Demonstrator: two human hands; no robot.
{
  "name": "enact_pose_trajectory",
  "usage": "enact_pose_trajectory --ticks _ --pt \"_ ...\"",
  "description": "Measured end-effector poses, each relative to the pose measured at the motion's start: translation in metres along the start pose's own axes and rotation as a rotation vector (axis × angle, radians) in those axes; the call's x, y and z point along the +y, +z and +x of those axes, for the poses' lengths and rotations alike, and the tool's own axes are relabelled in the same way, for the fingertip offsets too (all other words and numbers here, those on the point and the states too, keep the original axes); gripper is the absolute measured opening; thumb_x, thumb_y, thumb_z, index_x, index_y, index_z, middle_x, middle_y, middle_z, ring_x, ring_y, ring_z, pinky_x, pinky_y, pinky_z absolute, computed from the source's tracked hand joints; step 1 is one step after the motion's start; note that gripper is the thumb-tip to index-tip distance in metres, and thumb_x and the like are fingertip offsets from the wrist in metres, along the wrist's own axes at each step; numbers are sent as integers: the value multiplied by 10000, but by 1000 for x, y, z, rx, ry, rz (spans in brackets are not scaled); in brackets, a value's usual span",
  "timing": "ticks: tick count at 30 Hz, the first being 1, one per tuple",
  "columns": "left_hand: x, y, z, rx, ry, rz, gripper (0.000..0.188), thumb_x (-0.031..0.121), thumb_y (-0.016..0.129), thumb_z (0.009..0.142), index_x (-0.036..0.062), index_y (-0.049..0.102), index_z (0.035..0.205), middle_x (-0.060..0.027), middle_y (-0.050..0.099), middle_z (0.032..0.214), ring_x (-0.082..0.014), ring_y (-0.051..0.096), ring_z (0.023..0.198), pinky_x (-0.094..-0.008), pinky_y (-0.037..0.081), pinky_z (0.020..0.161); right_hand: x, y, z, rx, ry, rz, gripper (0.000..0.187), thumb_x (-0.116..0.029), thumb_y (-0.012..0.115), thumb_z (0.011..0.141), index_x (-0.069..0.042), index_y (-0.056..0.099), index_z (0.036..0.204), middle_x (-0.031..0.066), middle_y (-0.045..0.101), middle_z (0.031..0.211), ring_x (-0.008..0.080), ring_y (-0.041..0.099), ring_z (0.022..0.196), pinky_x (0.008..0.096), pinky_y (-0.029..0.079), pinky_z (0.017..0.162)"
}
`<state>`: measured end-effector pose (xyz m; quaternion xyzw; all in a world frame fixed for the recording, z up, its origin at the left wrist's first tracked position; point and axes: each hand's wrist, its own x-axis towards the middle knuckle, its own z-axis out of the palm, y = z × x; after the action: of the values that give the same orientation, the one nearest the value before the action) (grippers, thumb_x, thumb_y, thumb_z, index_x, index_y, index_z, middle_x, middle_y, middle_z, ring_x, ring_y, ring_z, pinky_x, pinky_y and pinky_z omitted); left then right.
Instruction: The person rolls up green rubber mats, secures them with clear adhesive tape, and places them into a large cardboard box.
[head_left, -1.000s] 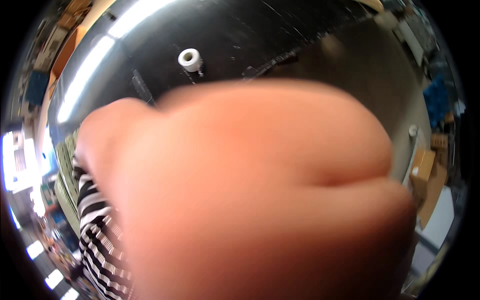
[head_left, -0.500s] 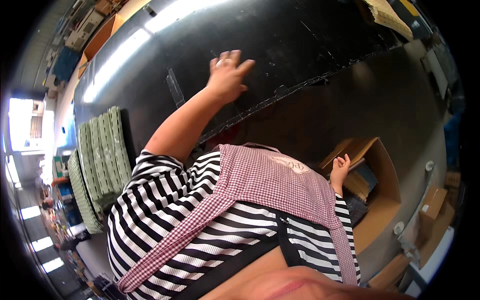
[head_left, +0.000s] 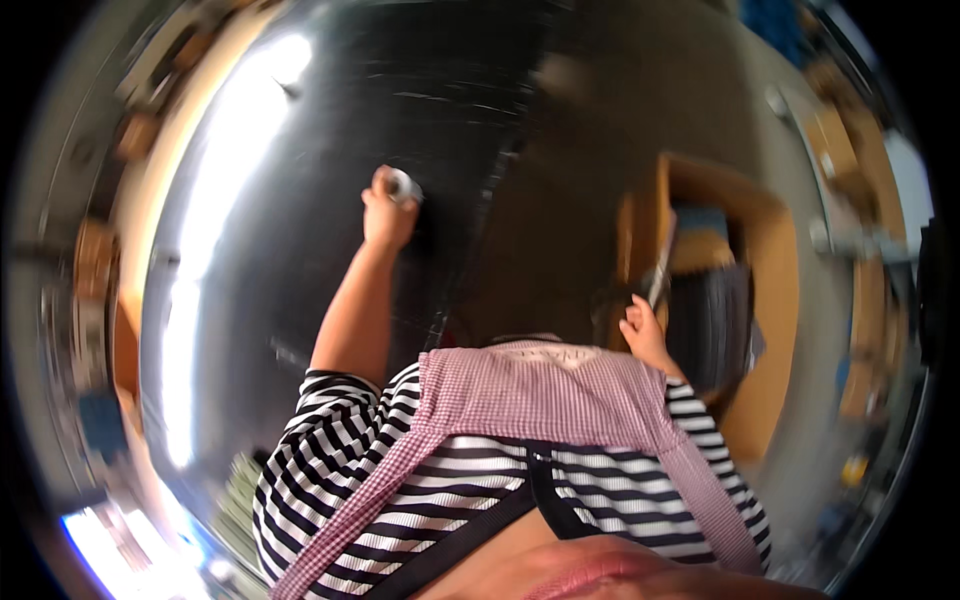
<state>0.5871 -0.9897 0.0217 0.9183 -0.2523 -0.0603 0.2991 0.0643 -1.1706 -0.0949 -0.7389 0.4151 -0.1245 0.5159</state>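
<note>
My left hand (head_left: 388, 215) is over the black table top (head_left: 440, 130), fingers closed round a small white roll of tape (head_left: 403, 186) with its round end showing. Low at the right, beside an open cardboard box (head_left: 775, 330), is my right hand (head_left: 648, 338) with its fingers curled. A thin greyish strip (head_left: 661, 268) rises from those fingers along the box's near side; blur hides what it is and how it is gripped. Inside the box stand dark flat pieces (head_left: 705, 320), together with a tan piece (head_left: 700, 252) and a blue one.
The table's right edge (head_left: 490, 195) runs between my two hands. A stack of green trays (head_left: 238, 500) shows partly at the lower left. More cardboard boxes (head_left: 838, 145) stand at the far right, near a pale metal frame (head_left: 815, 200).
The view has swung round. My left hand, spread over the table before, is now closed on the roll of tape. My right hand's fingers have curled beside the box, with the strip showing above them.
</note>
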Motion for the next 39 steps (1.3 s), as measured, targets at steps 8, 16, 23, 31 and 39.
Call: enact_pose_trajectory --ticks 8,16,23,31,39 --pt "13 87 180 -121 102 -326 688 208 726 853 192 429 1473 -164 656 1274 -317 682 1109 -444 565 921 -23 -19 -110 318 215 -29 568 -101 716 928 -66 512 1456 173 680 1220 250 678 1100 362 542 943" --pt "82 116 82 69 339 -479 884 37 763 867 73 284 1610 -193 395 1546 -237 643 1045 -318 556 863 112 -29 -176 806 468 236 412 -130 708 929 -31 607 1316 150 735 1056 240 710 969 331 547 880" --pt "176 133 -87 -555 650 -183 368 -51 644 913 64 656 1262 -116 591 1392 -175 650 994 -282 551 804 278 -79 -172 719 1030 622 231 -165 629 1005 -8 689 1164 16 583 814 157 510 644 344 406 563" --pt "337 282 -189 -1154 1272 -74 298 82 714 867 100 705 1164 -83 710 1215 -325 668 1094 -442 522 958 326 -98 -143 1028 1356 660 615 -300 747 925 16 565 1421 199 631 1364 361 616 1214 424 472 991" --pt "382 390 -203 -1291 1066 417 311 229 679 973 79 684 1244 -103 688 1250 -299 663 1138 -410 506 1003 376 -112 -95 1125 1320 629 844 -388 894 761 9 553 1423 186 628 1368 328 600 1246 388 446 1073"
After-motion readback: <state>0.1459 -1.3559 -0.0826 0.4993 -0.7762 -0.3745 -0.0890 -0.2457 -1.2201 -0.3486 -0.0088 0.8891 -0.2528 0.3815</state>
